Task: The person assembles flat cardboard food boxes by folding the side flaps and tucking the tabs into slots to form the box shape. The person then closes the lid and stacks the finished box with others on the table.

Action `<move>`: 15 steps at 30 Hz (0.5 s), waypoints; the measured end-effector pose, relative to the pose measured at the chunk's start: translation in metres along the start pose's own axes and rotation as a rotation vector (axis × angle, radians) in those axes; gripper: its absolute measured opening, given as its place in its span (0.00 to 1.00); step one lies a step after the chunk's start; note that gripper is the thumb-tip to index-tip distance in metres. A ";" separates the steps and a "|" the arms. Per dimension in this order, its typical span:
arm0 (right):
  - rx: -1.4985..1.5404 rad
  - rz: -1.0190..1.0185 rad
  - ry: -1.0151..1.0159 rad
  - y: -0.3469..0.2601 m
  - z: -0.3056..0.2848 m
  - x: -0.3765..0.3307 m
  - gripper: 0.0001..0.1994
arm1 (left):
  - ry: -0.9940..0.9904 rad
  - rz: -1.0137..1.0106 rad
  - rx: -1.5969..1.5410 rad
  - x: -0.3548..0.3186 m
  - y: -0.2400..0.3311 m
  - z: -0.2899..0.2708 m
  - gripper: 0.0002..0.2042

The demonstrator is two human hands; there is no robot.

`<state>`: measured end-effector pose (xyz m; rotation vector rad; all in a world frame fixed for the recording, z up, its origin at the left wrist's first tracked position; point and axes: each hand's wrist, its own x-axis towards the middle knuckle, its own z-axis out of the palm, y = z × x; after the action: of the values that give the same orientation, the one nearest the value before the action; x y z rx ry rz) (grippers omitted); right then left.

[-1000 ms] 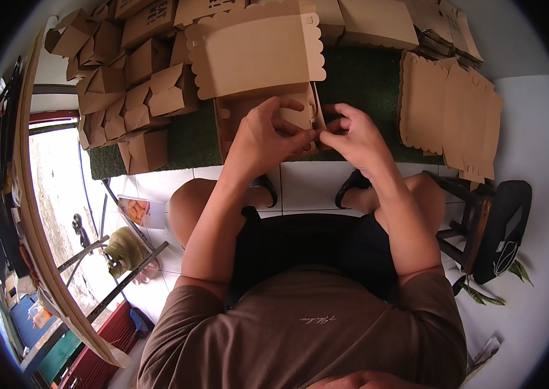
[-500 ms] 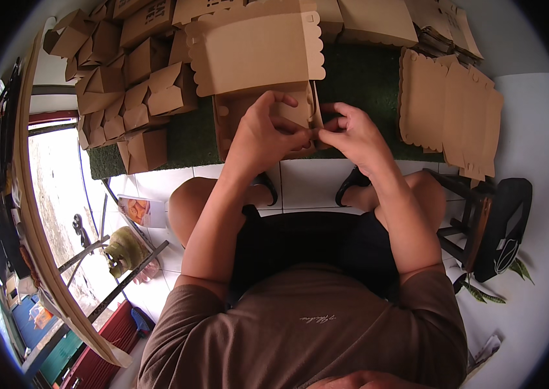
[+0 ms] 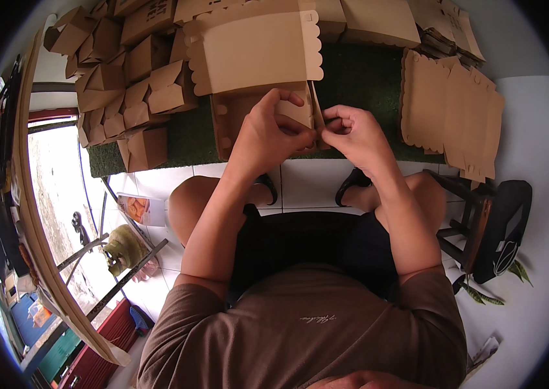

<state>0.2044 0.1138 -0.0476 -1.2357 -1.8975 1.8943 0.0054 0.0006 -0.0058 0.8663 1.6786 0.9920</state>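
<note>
Box (image 3: 252, 72), one, in two hands (image 3: 263, 135) (image 3: 357, 137)

Dark block capitals stand on a kraft cardboard box (image 3: 147, 19) at the upper left; a neighbouring carton (image 3: 203, 9) bears similar lettering, partly cut off. Small pale cursive script runs across the brown T-shirt (image 3: 310, 311).

White tiled floor (image 3: 307, 187), plain pale wall (image 3: 522, 52)
</note>
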 end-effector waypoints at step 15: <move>0.040 -0.033 -0.039 -0.001 -0.001 -0.001 0.17 | 0.006 -0.036 -0.066 -0.003 0.007 0.000 0.27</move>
<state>0.2057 0.1141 -0.0454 -1.1561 -1.8776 1.9436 0.0064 0.0010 0.0021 0.7882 1.6518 1.0199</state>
